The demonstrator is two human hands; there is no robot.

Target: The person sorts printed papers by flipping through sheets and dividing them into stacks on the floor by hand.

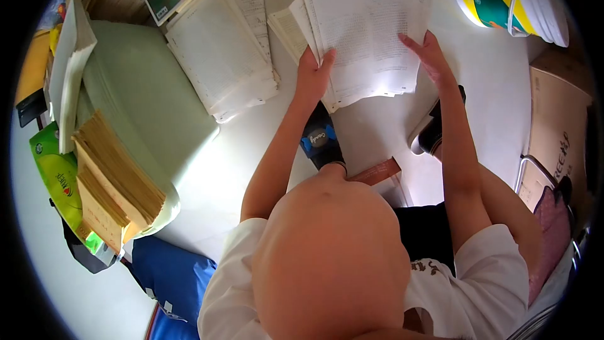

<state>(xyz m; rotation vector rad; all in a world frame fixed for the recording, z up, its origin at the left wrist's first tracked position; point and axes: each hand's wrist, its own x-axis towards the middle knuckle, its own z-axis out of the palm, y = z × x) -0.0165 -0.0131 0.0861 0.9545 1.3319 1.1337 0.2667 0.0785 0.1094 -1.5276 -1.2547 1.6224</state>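
A thick, uneven stack of printed sheets [371,38] is held between my two hands at the top centre. My left hand [314,75] grips its left edge, with the thumb over the top sheet. On the right edge, my right hand [431,56] rests its thumb on the page, the other fingers partly hidden. Just left of the stack, a second loose pile of papers [217,50] lies on the floor, its sheets fanned out. A yellowish paper [287,34] sticks out beside my left hand.
Upper right stands a white, yellow and green bucket [503,0]; below it is a cardboard box [547,126]. On the left are a pale green padded seat [132,88], thick yellowed books [116,182] and a green bag [56,176]. A blue bag [170,274] lies lower left.
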